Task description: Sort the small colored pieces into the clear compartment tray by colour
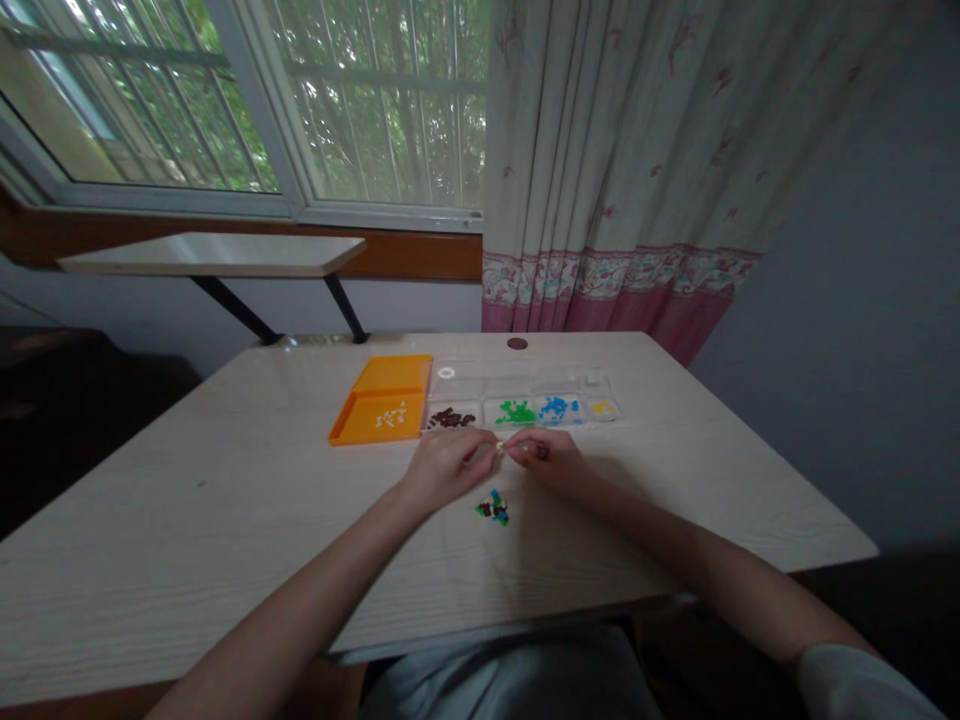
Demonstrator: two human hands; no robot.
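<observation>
My left hand [448, 462] and my right hand [543, 457] meet over the middle of the pale wooden table [225, 520], fingertips pinched together around something tiny and pale that I cannot make out. A small cluster of joined coloured beads [493, 509], green, blue and dark, lies on the table just below the hands. Beyond the hands lies a clear compartment box [525, 385] with dark brown beads [450, 418], green beads [515, 412], blue beads [559, 407] and yellow beads [602, 408].
An orange tray [386, 385] with a few white beads [391, 416] lies left of the clear box. A round cable hole [517, 343] is at the table's far edge. Behind are a narrow shelf [210, 253], a window and a patterned curtain [615, 160].
</observation>
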